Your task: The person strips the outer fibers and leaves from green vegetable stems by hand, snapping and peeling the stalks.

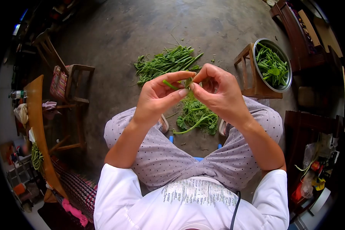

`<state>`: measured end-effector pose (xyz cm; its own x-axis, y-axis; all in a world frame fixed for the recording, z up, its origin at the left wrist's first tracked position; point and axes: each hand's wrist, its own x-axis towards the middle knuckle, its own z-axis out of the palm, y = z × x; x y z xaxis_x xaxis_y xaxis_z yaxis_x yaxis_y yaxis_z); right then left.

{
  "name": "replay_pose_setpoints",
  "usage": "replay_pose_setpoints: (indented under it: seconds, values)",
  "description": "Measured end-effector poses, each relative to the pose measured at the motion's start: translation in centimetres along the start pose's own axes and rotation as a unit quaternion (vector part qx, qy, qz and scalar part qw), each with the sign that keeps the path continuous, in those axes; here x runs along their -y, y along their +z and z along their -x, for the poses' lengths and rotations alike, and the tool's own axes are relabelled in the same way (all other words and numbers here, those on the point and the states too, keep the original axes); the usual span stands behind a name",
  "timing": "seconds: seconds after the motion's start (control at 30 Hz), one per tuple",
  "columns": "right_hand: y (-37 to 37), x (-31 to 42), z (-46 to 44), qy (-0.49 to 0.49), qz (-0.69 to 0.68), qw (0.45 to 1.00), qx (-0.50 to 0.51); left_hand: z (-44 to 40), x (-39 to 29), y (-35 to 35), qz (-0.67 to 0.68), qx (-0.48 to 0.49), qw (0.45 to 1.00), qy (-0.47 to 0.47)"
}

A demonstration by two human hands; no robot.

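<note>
The left hand (154, 96) and right hand (221, 90) meet above the floor (115, 42), fingers of both pinched nearly together on 1 green stem (170, 85). Below lie loose leafy tendrils (197, 115); farther forward, a stalk pile (165, 64). Rightward, a metal bowl (282, 89) of greens (273, 67) sits on a wooden stool (253, 92).

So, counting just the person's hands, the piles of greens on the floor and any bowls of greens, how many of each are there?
Hands: 2, the left hand and right hand
Piles of greens: 2, the farther pile and nearer pile
Bowls of greens: 1, the metal bowl
Total: 5
</note>
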<state>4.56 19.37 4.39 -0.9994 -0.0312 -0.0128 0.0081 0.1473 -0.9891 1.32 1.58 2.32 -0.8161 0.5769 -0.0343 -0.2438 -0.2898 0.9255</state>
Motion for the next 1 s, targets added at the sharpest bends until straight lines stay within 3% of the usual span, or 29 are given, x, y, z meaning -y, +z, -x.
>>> replay_pose_setpoints:
  seconds: [0.17,0.33,0.63,0.77,0.83,0.87,0.97,1.0]
  values:
    - [-1.0,0.4,-0.5,-0.042,0.068,0.996,-0.025,0.1,0.4,-0.5,0.061,0.001,0.997,-0.044]
    - [-1.5,0.5,-1.0,-0.006,0.037,0.999,-0.038,0.2,0.1,-0.5,0.099,0.011,0.992,-0.081]
    - [-3.4,-0.4,-1.9,-0.047,0.03,0.993,-0.105,0.6,-0.3,-0.4,0.155,0.059,0.981,-0.103]
    - [-2.7,0.1,-1.4,-0.014,-0.064,0.996,-0.066,0.4,-0.2,-0.4,0.13,0.008,0.988,-0.078]
    - [-2.0,0.7,-0.8,0.014,-0.128,0.992,0.003,0.3,-0.2,-0.4,0.147,0.002,0.988,-0.054]
    - [-2.6,0.2,-0.7,0.02,-0.078,0.995,0.057,0.3,-0.3,-0.4,0.148,-0.001,0.988,-0.053]
    - [-1.6,0.5,-0.3,0.036,-0.053,0.997,0.049,0.2,-0.4,-0.1,0.171,-0.001,0.985,-0.037]
    - [-1.0,-0.1,-0.3,-0.001,-0.019,0.999,0.026,0.2,-0.3,0.0,0.167,-0.012,0.985,-0.034]
